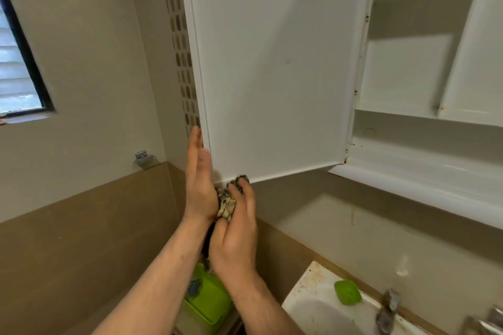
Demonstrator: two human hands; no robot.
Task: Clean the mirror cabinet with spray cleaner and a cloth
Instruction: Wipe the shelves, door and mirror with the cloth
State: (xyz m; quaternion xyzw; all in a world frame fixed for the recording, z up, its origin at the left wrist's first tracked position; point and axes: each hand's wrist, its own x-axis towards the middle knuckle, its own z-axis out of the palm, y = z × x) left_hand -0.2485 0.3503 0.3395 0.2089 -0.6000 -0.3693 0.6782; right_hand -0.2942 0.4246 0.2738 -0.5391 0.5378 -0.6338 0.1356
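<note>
The white cabinet door (272,62) hangs swung open, its plain inner face toward me. Beside it the open cabinet (424,68) shows bare white shelves. My left hand (198,179) has straight fingers pointing up, laid flat against the door's outer free edge near the lower corner. My right hand (236,228) grips a crumpled patterned cloth (227,205) just under the door's bottom left corner, pressed between both hands. No spray bottle is in view.
Below the hands sits a green plastic basket (209,299). A stained white sink (321,304) with a green soap dish (347,292) and metal taps (389,310) lies at the lower right. A window (19,71) is on the left wall.
</note>
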